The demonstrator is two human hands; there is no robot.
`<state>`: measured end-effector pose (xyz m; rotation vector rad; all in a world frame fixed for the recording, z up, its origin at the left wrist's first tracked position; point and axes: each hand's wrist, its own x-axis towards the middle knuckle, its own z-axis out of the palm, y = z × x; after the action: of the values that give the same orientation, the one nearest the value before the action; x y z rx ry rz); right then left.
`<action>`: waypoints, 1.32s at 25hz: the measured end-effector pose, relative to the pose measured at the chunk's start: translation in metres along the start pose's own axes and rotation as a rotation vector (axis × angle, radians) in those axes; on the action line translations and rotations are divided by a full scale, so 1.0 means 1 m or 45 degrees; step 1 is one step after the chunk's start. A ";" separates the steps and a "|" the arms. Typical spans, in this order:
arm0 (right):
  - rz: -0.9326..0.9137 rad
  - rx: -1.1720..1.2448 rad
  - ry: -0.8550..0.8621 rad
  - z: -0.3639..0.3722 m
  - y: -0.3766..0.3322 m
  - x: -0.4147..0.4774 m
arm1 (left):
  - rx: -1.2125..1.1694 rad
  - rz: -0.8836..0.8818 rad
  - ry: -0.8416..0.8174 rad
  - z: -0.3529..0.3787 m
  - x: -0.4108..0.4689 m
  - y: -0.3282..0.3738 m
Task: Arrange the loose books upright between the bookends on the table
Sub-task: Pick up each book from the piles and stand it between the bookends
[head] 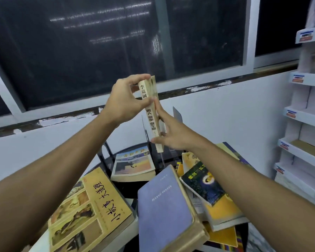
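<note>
At frame centre a book (151, 113) is held upright by both hands (124, 100) (169, 132); it should be lowered spine-out between the bookends (177, 113), kept vertical.

This looks like a small bookshop or reading corner. A white tiered display rack with small price-style labels on its shelf edges (304, 113) stands along the right wall. Loose paperback books with yellow, blue and dark covers (164, 197) lie scattered on a dark round glass table (127, 188). Behind runs a white wall under large dark windows with pale frames (116, 51).
</note>
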<state>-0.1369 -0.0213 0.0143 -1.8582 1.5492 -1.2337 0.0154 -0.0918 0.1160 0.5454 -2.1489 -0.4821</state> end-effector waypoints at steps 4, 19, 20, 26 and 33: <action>0.142 -0.135 0.034 0.009 0.018 0.019 | 0.060 0.018 0.046 0.028 -0.007 -0.037; 0.268 -0.390 -0.041 0.045 0.057 0.033 | 0.383 0.049 -0.179 0.050 -0.039 -0.096; 0.267 -0.399 -0.049 0.046 0.058 0.032 | 0.427 0.064 -0.206 0.048 -0.039 -0.098; 0.264 -0.378 -0.087 0.047 0.054 0.030 | 0.674 0.133 -0.245 0.041 -0.035 -0.102; 0.420 -0.422 -0.157 0.038 0.049 0.033 | 0.722 0.095 -0.375 0.043 -0.032 -0.104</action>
<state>-0.1336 -0.0742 -0.0315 -1.7318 1.9840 -0.7374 0.0200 -0.1547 0.0169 0.7320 -2.5880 0.1117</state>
